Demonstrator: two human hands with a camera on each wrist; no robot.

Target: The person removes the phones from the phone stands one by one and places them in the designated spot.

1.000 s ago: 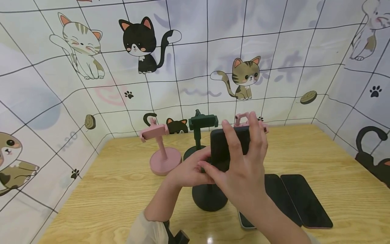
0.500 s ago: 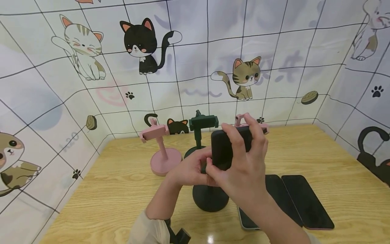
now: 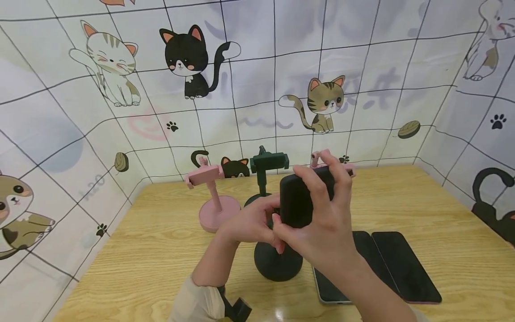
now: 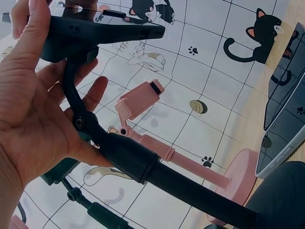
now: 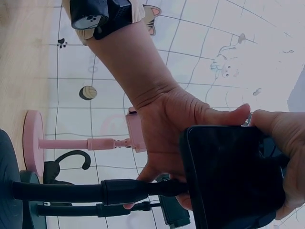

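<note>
A black phone [image 3: 295, 203] stands raised at the head of a black phone stand, whose round base [image 3: 278, 264] rests on the table. My right hand [image 3: 322, 214] grips the phone, fingertips over its top edge and thumb at its lower left edge. Behind the phone, my left hand [image 3: 251, 223] holds the upper part of the stand. In the left wrist view its fingers pass behind the stand's bent neck [image 4: 76, 98], below the phone [image 4: 109, 32]. The right wrist view shows the phone's dark face [image 5: 233, 176] hiding the clamp and some left-hand fingers.
A pink phone stand [image 3: 219, 214] and a dark green one [image 3: 268, 162] stand behind the hands. Another pink stand [image 3: 350, 169] is mostly hidden by the right hand. Flat dark phones [image 3: 406, 266] lie side by side at right, partly covered by the right forearm. A cat-print cloth [image 3: 257, 89] encloses the wooden table [image 3: 132, 259].
The phone has tilted slightly and moved a little to the right and down. My right fingers have bent more over its top edge. My left hand has shifted slightly, with a fingertip now showing lower.
</note>
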